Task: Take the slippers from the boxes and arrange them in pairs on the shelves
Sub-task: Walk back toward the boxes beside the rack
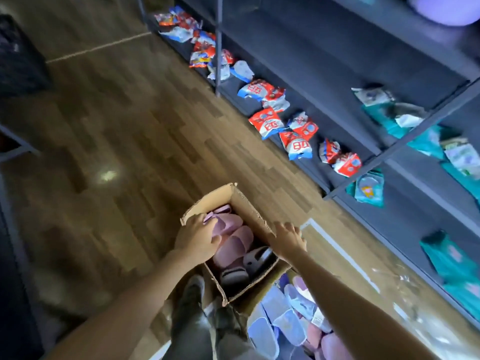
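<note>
An open cardboard box (pixel 207 201) sits low in the middle of the head view, filled with pink slippers (pixel 233 242) and a grey one (pixel 253 258). My left hand (pixel 197 237) grips the box's left wall, thumb inside by the pink slippers. My right hand (pixel 288 239) grips the right wall, fingers curled over its outer side. A second box (pixel 255 293) lies below and to the right, holding pale blue and lavender slippers (pixel 285 315). Dark shelves (pixel 363 61) run along the right.
Red, white and blue packets (pixel 267 120) line the lowest shelf, and teal packs (pixel 441 255) lie on the shelves further right. A wooden floor (pixel 117 126) stretches to the left. My shoe and leg (pixel 192 302) stand just below the box. A dark crate (pixel 18 55) is at the far left.
</note>
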